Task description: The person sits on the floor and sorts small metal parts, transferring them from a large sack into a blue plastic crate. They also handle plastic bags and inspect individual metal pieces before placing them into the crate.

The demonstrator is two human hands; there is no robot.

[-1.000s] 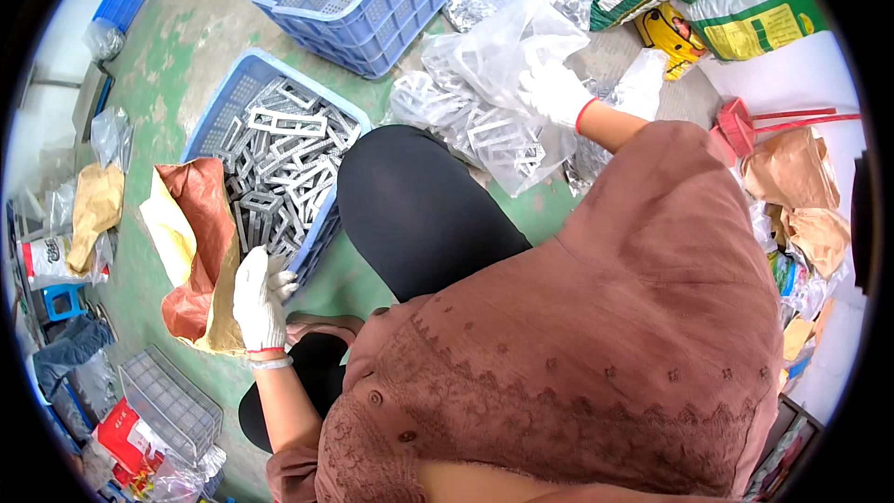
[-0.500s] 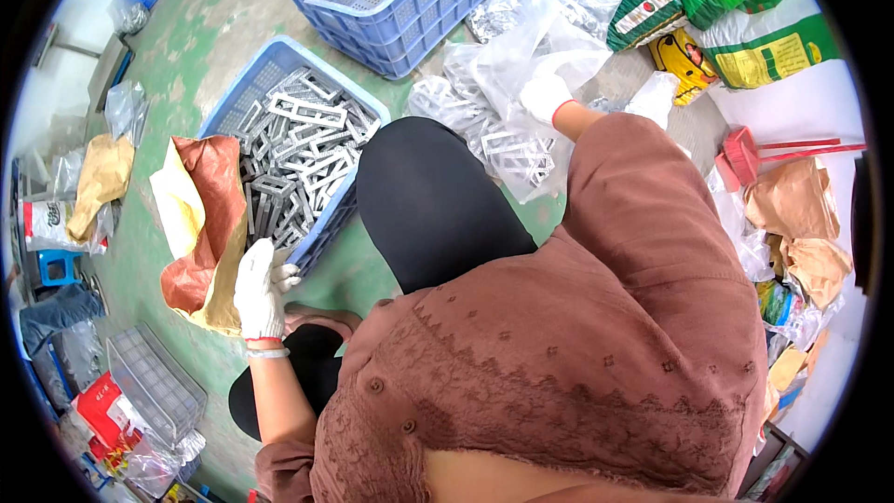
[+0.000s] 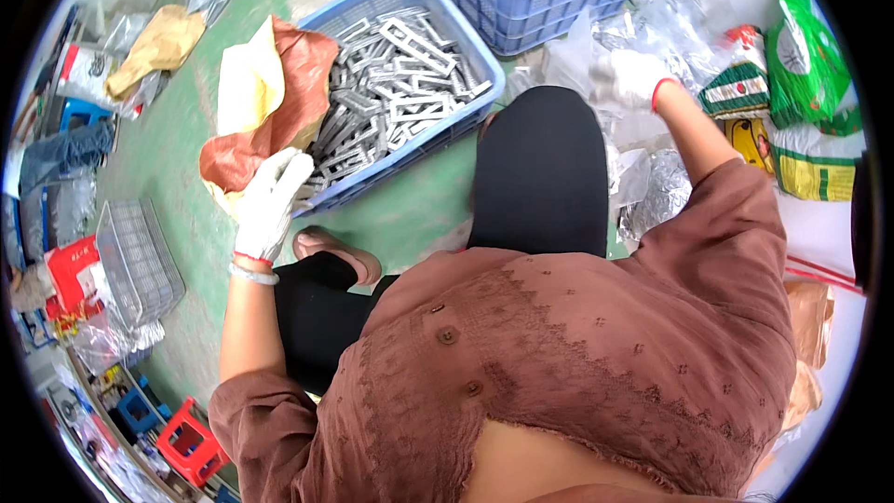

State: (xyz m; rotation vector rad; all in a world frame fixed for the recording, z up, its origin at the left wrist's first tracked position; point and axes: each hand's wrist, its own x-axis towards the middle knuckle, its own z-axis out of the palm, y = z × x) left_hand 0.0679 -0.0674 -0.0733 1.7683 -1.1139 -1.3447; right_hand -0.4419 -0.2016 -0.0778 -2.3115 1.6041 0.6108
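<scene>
Two gloved hands work apart: the left hand (image 3: 268, 200) grips the brown paper sack (image 3: 270, 98) beside the blue crate (image 3: 484, 65) of grey metal frames (image 3: 391, 84); the right hand (image 3: 626, 79) clutches clear plastic bags (image 3: 652, 23) on the floor.

A wire basket (image 3: 140, 261) lies near red stools (image 3: 191, 442).

Even daylight, fisheye view

Light was soft and shadows faint; straight edges bowed toward the black rim, with glare around two o'clock.
</scene>
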